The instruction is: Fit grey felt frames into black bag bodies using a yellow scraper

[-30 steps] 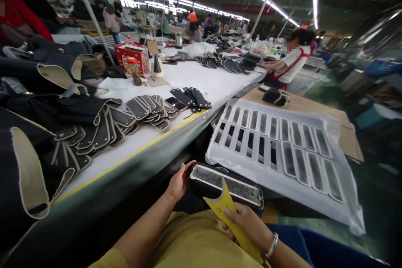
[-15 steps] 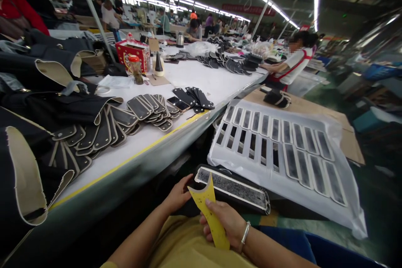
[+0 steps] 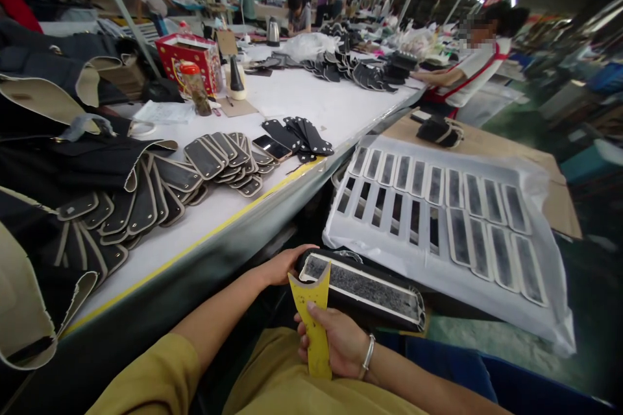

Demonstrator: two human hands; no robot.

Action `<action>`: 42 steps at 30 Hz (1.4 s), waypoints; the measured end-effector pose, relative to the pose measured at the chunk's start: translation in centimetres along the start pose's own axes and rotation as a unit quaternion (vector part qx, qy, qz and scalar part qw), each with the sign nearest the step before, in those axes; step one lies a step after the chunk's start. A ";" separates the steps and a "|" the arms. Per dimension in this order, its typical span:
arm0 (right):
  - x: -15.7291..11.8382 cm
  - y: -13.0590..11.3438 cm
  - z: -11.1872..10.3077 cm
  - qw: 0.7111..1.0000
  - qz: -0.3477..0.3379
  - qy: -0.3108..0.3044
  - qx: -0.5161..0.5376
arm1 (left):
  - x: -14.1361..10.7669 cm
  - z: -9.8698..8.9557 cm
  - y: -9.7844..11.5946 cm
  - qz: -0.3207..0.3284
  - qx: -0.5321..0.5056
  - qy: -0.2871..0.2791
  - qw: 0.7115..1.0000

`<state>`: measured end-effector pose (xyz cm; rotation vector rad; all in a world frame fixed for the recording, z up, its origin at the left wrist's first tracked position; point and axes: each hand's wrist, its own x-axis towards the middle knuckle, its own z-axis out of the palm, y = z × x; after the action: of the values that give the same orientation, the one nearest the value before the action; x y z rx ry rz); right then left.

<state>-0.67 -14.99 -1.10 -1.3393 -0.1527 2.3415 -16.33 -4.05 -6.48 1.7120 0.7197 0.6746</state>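
A yellow tool (image 3: pixel 314 331) with a curved notch at its top end is gripped in my right hand (image 3: pixel 335 337), thumb on its face. Beyond it lies a long black piece (image 3: pixel 365 288) with a speckled dark panel framed in white. My left hand (image 3: pixel 287 264) reaches to the left end of that piece; its fingers go behind the edge and are mostly hidden, so I cannot tell how they close. The notched end of the tool overlaps the near left part of the panel in the view.
Left, a white table (image 3: pixel 272 94) bears stacked dark pieces (image 3: pixel 146 201), a phone (image 3: pixel 272 147), a red box (image 3: pixel 187 55) and a jar (image 3: pixel 197 91). Right, a white-covered rack (image 3: pixel 379 227) holds framed strips. A person (image 3: pixel 467 71) stands at the table's far right edge.
My left hand has moved up to the left end of the black piece. The yellow tool has turned more upright in my right hand. The camera view has shifted.
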 end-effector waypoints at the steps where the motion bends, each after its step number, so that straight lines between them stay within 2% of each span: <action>1: 0.1 0.0 -0.1 1.000 0.005 -0.004 0.004 | 0.3 0.3 -0.4 -0.018 -0.042 0.008 0.999; 4: 0.6 0.1 0.0 1.000 0.001 -0.004 0.012 | 0.8 1.5 -1.4 -0.047 -0.138 0.043 0.988; 7: 1.0 0.3 0.3 1.000 -0.017 -0.004 0.017 | 0.1 1.8 -1.8 -0.057 -0.168 0.071 0.981; 9: 1.1 0.4 0.5 1.000 -0.021 0.001 0.019 | -1.0 1.5 -1.5 -0.086 -0.249 0.100 0.959; 10: 1.1 0.4 0.5 1.000 -0.019 0.005 0.022 | -1.6 1.4 -1.2 -0.099 -0.314 0.132 0.935; 11: 1.1 0.4 0.5 0.999 -0.016 0.009 0.026 | -2.2 1.3 -0.9 -0.104 -0.389 0.178 0.898; 13: 1.0 0.3 0.5 0.999 -0.005 0.014 0.031 | -3.1 1.4 -0.1 -0.098 -0.527 0.273 0.799; 15: 1.0 0.2 0.5 0.999 0.006 0.018 0.031 | -3.4 2.1 0.6 -0.105 -0.614 0.315 0.716; 17: 0.9 0.2 0.5 0.999 0.011 0.023 0.028 | -3.1 3.2 1.0 -0.132 -0.653 0.311 0.678; 20: 1.0 0.3 0.5 1.000 0.014 0.016 0.021 | -2.0 4.7 0.8 -0.133 -0.666 0.328 0.656; 23: 1.2 0.4 0.5 1.000 0.019 -0.007 0.017 | -1.1 5.3 0.4 -0.125 -0.663 0.342 0.654; 32: 2.6 0.8 1.5 0.997 -0.006 -0.069 0.026 | -1.4 6.3 1.8 -0.109 -0.610 0.287 0.730; 37: 3.8 1.4 2.1 0.996 -0.011 -0.078 0.046 | -1.4 5.5 1.8 -0.088 -0.569 0.247 0.780; 42: 4.7 1.8 2.6 0.993 -0.041 -0.074 0.079 | -0.9 4.2 1.9 -0.100 -0.497 0.233 0.830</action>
<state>-5.45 -14.36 -4.06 -1.0642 -0.0641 2.3291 -13.52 -7.76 -5.69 0.4986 0.6746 1.0867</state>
